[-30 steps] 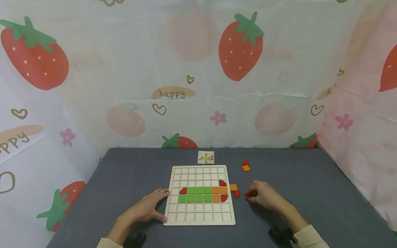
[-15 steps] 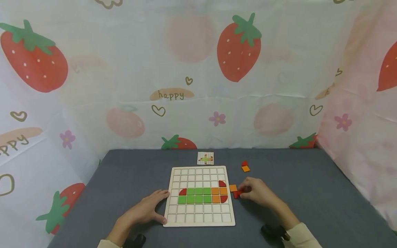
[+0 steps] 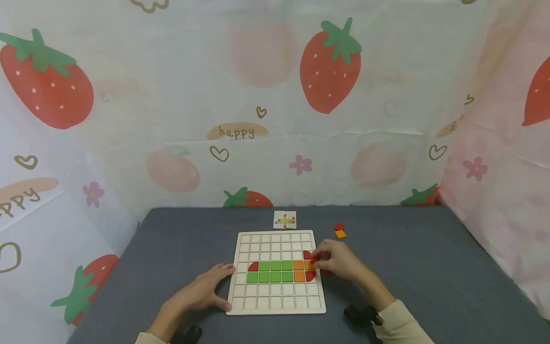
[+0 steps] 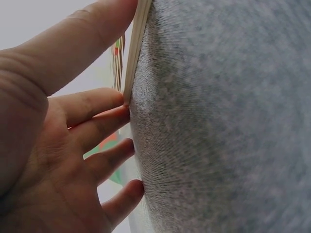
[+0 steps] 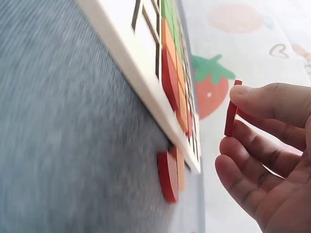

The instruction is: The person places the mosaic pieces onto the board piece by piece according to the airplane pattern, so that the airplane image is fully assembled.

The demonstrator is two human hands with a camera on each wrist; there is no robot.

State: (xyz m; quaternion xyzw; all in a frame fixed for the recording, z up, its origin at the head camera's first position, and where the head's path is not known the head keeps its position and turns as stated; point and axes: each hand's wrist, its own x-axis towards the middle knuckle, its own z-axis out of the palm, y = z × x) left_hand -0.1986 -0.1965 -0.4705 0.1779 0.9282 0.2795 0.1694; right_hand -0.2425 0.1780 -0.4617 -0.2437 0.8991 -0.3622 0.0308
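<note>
A square wooden grid board lies on the dark cloth. Green squares, orange squares and red rounded tiles fill part of its middle rows. My left hand rests against the board's left side, thumb and fingers spread, fingertips touching the edge. Over the right edge, my right hand pinches a red quarter-circle tile between thumb and fingers. In the right wrist view this tile is seen edge-on, raised off the board.
Beside the board's right edge lie a loose red tile and an orange tile, mostly hidden by my hand in the head view. Farther back are another red tile and orange tile. A small pattern card lies behind the board.
My right hand has moved left from the cloth, past the loose tiles, to the board's right edge, carrying the red tile. The left hand has stayed at the board's left side.
</note>
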